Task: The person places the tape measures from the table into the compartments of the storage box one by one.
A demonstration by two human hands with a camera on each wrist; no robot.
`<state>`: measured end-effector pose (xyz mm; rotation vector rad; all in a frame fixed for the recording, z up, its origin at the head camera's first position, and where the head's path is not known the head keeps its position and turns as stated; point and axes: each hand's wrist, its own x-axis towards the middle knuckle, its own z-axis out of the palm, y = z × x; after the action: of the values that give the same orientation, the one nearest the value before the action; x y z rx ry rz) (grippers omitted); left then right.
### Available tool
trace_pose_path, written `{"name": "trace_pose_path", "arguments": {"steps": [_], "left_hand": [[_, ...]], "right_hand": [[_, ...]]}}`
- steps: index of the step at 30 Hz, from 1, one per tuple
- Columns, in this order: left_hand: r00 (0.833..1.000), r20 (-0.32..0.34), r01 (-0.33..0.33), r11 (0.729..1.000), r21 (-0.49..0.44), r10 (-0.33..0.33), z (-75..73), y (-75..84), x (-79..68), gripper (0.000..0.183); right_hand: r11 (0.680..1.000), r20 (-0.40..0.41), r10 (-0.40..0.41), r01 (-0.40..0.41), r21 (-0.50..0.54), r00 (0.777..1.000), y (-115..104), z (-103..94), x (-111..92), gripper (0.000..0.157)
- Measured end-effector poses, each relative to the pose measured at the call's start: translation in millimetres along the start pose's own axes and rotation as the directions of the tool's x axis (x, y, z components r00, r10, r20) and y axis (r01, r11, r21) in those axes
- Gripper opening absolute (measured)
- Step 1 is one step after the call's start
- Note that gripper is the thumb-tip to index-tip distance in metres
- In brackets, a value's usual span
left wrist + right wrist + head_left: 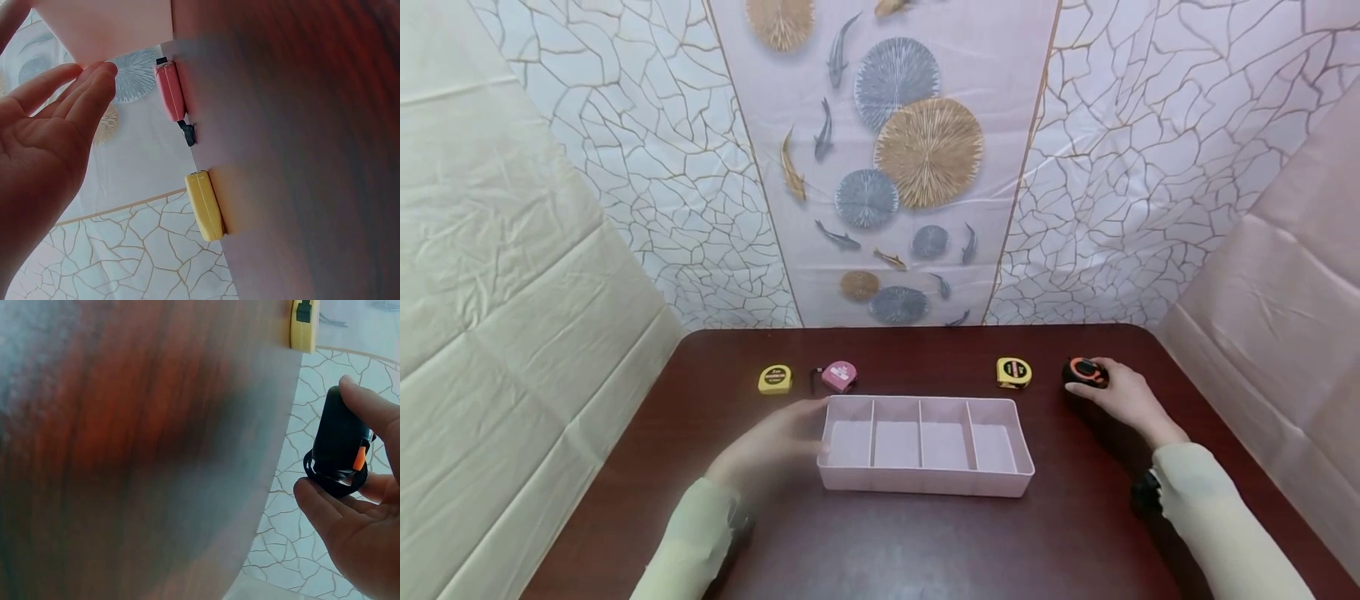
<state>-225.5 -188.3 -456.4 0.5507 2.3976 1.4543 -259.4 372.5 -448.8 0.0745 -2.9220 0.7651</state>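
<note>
A pale pink tray (925, 482) with several compartments stands on the dark table. At its left end is my left hand (775, 442), blurred in the head view, with fingertips right at the tray's wall. In the left wrist view the fingers (94, 94) are extended beside the pink tray (112, 28). On the far right, my right hand (1127, 400) holds a black and orange tape measure (1084, 372). The right wrist view shows this tape measure (337, 431) pinched between thumb and fingers, a black strap loop hanging at its lower end.
Behind the tray lie a yellow tape measure (775, 379) and a pink tape measure (839, 377) with a black strap, both to the left. Another yellow tape measure (1014, 372) sits behind its right end. Patterned cloth (895, 167) hangs along the table's back edge.
</note>
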Motion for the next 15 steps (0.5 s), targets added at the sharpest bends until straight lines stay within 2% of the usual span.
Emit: {"name": "trace_pose_path", "arguments": {"steps": [5, 9, 15], "left_hand": [[1.0, -0.005, 0.011, 1.0, 0.016, -0.011, -0.1, -8.3, 3.8, 0.075], [1.0, -0.002, 0.003, 0.999, 0.035, -0.003, 0.7, -8.4, 3.6, 0.074], [1.0, -0.008, 0.004, 1.0, 0.018, -0.004, -0.2, -6.7, 0.5, 0.073]], "right_hand": [[1.0, -0.028, -0.009, 0.009, -0.012, 1.0, -3, -8.5, 4, 0.085], [1.0, -0.051, -0.016, 0.015, -0.016, 0.999, -6, -14.5, 4, 0.084], [1.0, -0.091, -0.024, 0.024, -0.007, 0.996, -13, -23.3, 3, 0.084]]}}
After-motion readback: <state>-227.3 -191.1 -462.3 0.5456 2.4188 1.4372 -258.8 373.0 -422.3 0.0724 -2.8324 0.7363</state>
